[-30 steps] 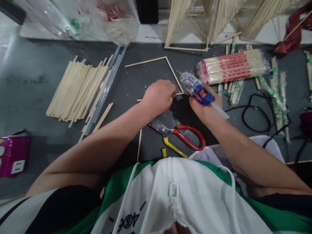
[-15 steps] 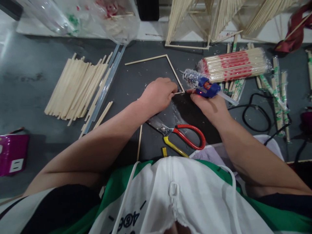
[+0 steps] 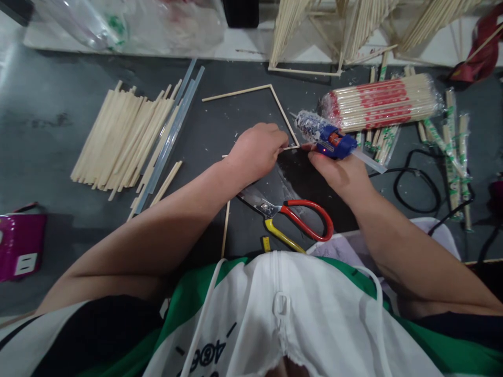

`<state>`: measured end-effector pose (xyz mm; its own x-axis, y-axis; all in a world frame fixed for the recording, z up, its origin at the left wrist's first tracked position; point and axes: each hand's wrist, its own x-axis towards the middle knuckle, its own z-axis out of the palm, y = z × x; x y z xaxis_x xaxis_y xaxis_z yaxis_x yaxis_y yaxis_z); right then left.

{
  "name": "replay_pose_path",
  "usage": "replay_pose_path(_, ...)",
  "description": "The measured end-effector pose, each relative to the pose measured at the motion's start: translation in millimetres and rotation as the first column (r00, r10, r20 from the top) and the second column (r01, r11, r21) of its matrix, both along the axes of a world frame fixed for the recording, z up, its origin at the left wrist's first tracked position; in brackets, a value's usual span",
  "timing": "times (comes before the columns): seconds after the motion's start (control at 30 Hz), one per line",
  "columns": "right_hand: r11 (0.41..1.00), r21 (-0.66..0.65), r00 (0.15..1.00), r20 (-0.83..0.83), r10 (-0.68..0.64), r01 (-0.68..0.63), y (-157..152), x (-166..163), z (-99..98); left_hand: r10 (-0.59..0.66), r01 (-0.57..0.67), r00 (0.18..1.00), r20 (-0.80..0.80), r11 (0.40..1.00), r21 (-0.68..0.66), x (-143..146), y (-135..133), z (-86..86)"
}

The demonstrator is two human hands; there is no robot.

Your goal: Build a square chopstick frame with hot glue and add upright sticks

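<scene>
My left hand (image 3: 256, 153) is closed in a pinch on a thin wooden stick (image 3: 291, 148), whose right end meets the lower corner of a frame of joined sticks (image 3: 283, 114). That frame lies on the dark table, one side reaching up to a corner and another running left. My right hand (image 3: 340, 173) is wrapped round a blue hot glue gun (image 3: 334, 142), a clear glue stick poking from its back and a small red light showing. Its nozzle points left, above the frame's right side. Below the hands lie scissors (image 3: 271, 209) with one red and one yellow handle.
Left are a pile of wooden sticks (image 3: 113, 139) and clear glue sticks (image 3: 173, 136). Right are a wrapped chopstick bundle (image 3: 385, 102), single wrapped chopsticks (image 3: 451, 157) and a black cable (image 3: 396, 191). Finished stick frames (image 3: 306, 71) stand at the back; a purple box (image 3: 21, 243) sits far left.
</scene>
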<state>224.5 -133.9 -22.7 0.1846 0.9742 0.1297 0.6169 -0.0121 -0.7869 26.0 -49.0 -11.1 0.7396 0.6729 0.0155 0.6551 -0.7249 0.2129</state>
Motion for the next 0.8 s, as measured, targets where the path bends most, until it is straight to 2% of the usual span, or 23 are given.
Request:
replay_pose_path(0.27, 0.999, 0.037, 0.999, 0.003, 0.032, -0.032, -0.3, 2.1, -5.5, -0.005, 0.005, 1.0, 0.009, 1.0, -0.001, 0.3, 0.7, -1.5)
replay_pose_path(0.5, 0.999, 0.039, 0.999, -0.027, 0.025, -0.024, -2.6, -1.0, 1.8, -0.009, 0.01, 1.0, 0.012, 1.0, -0.022, 0.7, 1.3, 0.4)
replay_pose_path(0.8, 0.998, 0.067, 1.0, -0.018, 0.019, -0.018, -1.2, -1.7, -1.1, -0.038, 0.039, 0.999, -0.015, 0.998, 0.055, 1.1, 0.5, -0.6)
